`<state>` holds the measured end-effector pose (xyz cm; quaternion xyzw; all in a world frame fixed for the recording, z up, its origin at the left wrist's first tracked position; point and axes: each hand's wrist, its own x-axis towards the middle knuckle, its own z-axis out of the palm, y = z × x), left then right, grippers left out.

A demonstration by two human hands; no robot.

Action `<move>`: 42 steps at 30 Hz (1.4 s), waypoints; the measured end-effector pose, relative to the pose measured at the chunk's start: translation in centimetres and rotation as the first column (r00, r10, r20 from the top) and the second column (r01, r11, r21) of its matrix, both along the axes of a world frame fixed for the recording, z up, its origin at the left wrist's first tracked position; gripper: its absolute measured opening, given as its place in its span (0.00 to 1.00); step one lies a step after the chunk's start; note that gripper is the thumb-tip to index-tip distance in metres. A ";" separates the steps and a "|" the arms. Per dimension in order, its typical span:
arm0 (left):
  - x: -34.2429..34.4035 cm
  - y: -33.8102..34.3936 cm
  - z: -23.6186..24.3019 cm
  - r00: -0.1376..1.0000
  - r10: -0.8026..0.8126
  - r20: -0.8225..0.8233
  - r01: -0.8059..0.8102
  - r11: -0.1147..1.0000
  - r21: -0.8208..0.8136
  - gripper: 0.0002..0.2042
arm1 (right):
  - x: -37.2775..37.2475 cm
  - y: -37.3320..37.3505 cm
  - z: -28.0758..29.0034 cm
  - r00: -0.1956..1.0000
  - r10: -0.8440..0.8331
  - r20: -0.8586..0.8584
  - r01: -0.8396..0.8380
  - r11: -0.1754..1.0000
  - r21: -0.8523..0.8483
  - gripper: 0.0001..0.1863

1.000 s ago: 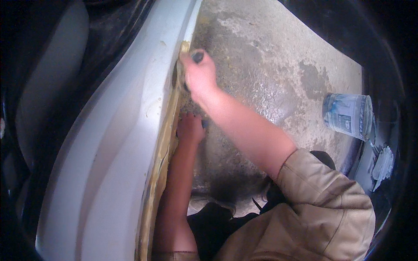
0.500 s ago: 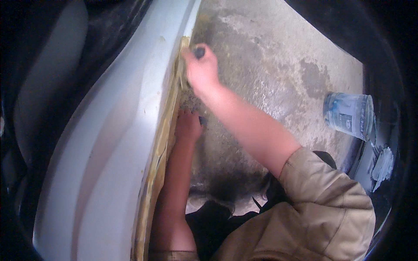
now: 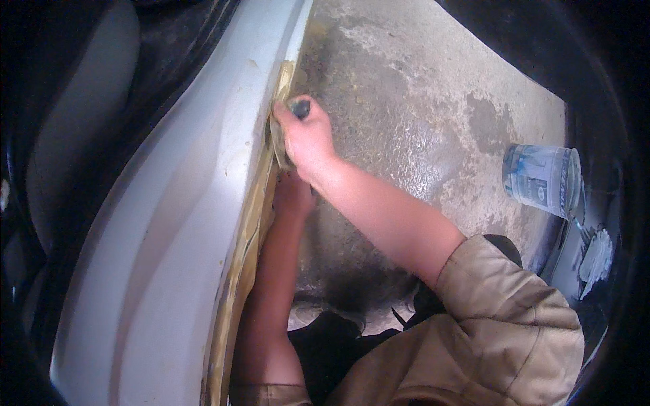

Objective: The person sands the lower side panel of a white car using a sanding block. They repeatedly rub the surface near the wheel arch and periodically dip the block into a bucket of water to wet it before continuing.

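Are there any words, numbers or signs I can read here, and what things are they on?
Round pale-blue-and-white bucket: dark printing on its side, too small and blurred to read.
Long, curved, pale painted panel: no writing shows.
Dark-handled tool in the right hand: no writing shows.

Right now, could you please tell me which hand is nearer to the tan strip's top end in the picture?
Right. The right hand is just below the tan strip's top end; the left hand lies farther down, partly hidden.
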<state>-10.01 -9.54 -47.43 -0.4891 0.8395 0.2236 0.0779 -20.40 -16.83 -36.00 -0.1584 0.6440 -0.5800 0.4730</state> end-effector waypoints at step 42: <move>-4.7 0.2 1.2 0.883 0.378 -0.278 -0.230 0.865 0.446 0.34 | -19.7 14.6 -1.9 0.594 0.756 -0.277 -0.695 0.655 0.297 0.24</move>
